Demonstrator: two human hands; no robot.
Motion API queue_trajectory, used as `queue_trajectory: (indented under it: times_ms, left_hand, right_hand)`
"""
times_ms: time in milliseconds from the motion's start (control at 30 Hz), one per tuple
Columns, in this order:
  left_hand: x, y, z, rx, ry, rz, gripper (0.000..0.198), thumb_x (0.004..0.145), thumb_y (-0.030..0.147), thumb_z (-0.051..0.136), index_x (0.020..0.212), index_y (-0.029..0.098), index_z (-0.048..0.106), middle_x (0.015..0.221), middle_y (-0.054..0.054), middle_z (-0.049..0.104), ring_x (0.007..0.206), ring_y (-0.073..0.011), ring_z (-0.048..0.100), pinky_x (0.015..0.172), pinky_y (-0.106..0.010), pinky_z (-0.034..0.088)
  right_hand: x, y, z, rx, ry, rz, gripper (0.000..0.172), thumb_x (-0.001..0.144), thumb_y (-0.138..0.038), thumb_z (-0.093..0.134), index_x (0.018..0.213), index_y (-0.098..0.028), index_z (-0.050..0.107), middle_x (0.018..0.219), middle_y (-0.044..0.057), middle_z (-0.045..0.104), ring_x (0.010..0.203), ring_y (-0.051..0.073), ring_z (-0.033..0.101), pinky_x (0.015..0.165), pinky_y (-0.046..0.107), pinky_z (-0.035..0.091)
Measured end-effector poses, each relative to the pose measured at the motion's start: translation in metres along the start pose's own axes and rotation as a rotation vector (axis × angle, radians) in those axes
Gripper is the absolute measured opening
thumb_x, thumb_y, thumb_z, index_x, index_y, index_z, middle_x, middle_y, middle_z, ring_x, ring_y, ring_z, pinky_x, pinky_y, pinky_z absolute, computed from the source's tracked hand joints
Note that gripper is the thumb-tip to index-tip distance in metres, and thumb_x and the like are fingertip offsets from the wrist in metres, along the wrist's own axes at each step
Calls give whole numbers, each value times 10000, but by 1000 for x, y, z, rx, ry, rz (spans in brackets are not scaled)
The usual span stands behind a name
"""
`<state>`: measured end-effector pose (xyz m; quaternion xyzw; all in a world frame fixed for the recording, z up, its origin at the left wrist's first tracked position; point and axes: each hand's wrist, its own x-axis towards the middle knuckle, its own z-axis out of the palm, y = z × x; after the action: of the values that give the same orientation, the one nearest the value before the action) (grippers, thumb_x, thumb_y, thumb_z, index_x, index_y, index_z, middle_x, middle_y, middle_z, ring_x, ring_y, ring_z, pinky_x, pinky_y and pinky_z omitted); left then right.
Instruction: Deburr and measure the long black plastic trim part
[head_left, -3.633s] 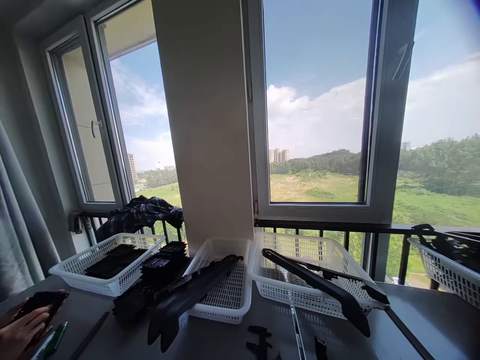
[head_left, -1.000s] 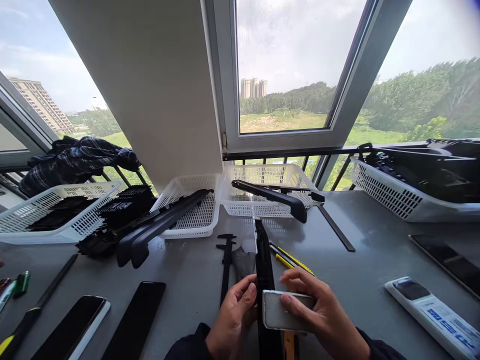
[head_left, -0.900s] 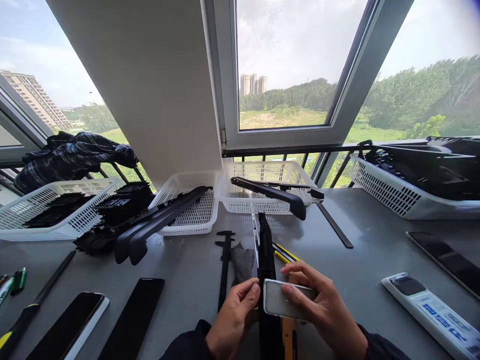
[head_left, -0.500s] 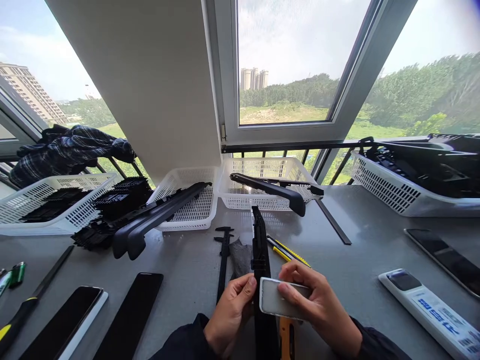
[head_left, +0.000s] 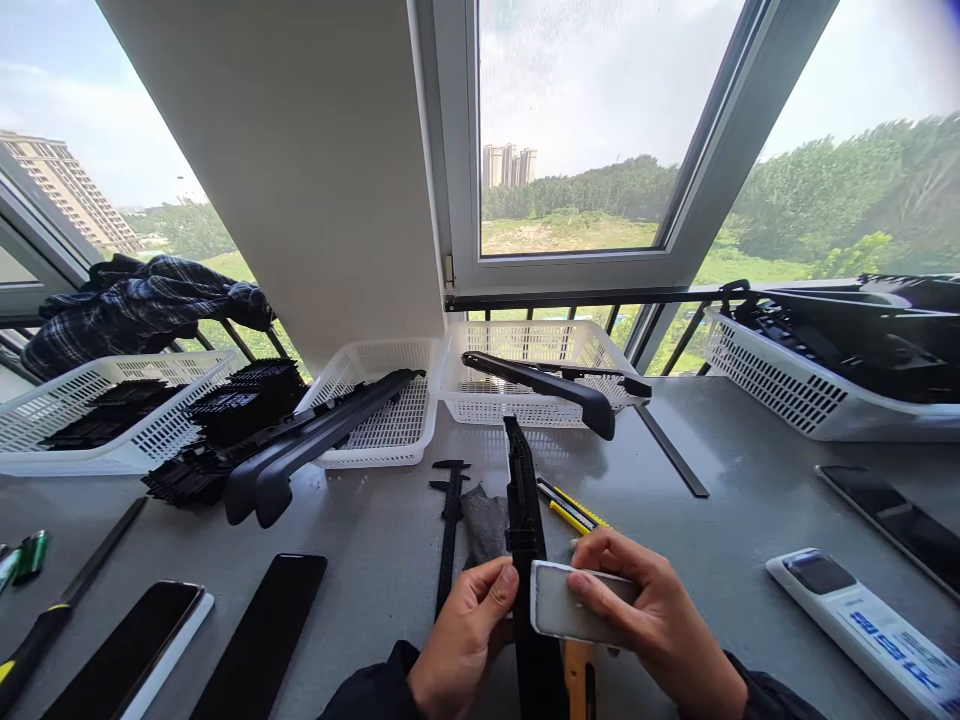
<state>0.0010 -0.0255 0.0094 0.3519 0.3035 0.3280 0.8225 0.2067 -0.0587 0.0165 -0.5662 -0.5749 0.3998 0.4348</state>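
Observation:
My left hand (head_left: 466, 635) grips a long black plastic part (head_left: 525, 510) by its side, thumb pressed near its edge. The part stands out lengthwise in front of me, its narrow end pointing away. In my right hand (head_left: 660, 615) is a flat, light grey rectangular block (head_left: 574, 603) with a pale rim, pinched between thumb and fingers. The block's left end lies against or just over the black part; contact is not clear. Beneath the right hand shows an orange-handled tool (head_left: 580, 675), partly hidden. Beyond lies a yellow box cutter (head_left: 570, 505).
Left of the hands lie a black caliper (head_left: 450, 530), a grey cloth (head_left: 486, 522), phones (head_left: 262, 630) and a file (head_left: 105, 550). White baskets (head_left: 375, 460) with black parts line the back. A steel ruler (head_left: 673, 452) and a white labelled device (head_left: 862, 625) lie to the right.
My right hand and the grey block have shifted slightly to the right. The left hand keeps its grip on the black part, and the whole view has moved a little.

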Motion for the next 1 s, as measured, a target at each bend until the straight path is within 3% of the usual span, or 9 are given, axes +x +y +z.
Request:
queue_trajectory:
  times_ms: [67, 233, 400, 600, 767, 933, 1000]
  left_hand:
    - [-2, 3, 2, 66, -31, -19, 511, 900, 617, 739, 1072, 142, 817, 949, -93, 769, 892, -221, 684, 862, -327, 512]
    - [-4, 9, 5, 115, -53, -39, 577, 853, 681, 748, 1023, 136, 835, 925, -96, 766, 929, -248, 682, 871, -336, 496]
    - [-5, 12, 5, 163, -47, -5, 568, 858, 681, 742, 1006, 141, 837, 836, -73, 724, 828, -218, 638, 830, -336, 475]
    - [-6, 15, 8, 274, -80, -47, 661, 804, 778, 717, 918, 139, 839, 732, -25, 601, 710, -145, 440, 693, -273, 367]
    - [-6, 16, 9, 241, -35, 8, 593, 830, 717, 742, 929, 138, 822, 769, -29, 595, 734, -159, 464, 703, -277, 393]
    - [-6, 15, 10, 330, -83, 9, 575, 817, 703, 764, 768, 131, 790, 696, -9, 554, 717, -148, 415, 675, -269, 354]
    - [-5, 14, 7, 279, -40, 10, 562, 818, 699, 766, 780, 138, 770, 694, 1, 545, 706, -147, 436, 672, -272, 367]
  right_hand:
    - [-1, 2, -1, 9, 30, 14, 452, 930, -651, 638, 825, -211, 647, 729, 1, 608, 615, 150, 519, 549, 261, 400]
    - [0, -5, -4, -1, -44, -14, 454, 916, -643, 651, 797, -204, 643, 705, -1, 599, 625, 153, 527, 568, 264, 416]
    - [2, -10, -6, -36, 25, -12, 448, 895, -640, 668, 774, -209, 664, 671, 3, 610, 598, 162, 543, 536, 266, 421]
    - [1, -8, -2, -91, 8, -59, 416, 891, -609, 668, 766, -212, 668, 697, 11, 642, 625, 166, 570, 572, 266, 451]
    - [2, -9, -3, -77, 32, -39, 417, 899, -616, 657, 770, -219, 642, 665, -3, 587, 588, 158, 525, 534, 263, 420]
    - [1, -8, 0, -103, 4, -100, 388, 895, -579, 686, 767, -217, 634, 657, -13, 593, 584, 149, 519, 542, 257, 410]
    - [0, -9, 1, -102, 10, -96, 379, 899, -574, 693, 781, -219, 634, 673, -9, 601, 590, 153, 526, 543, 259, 410]
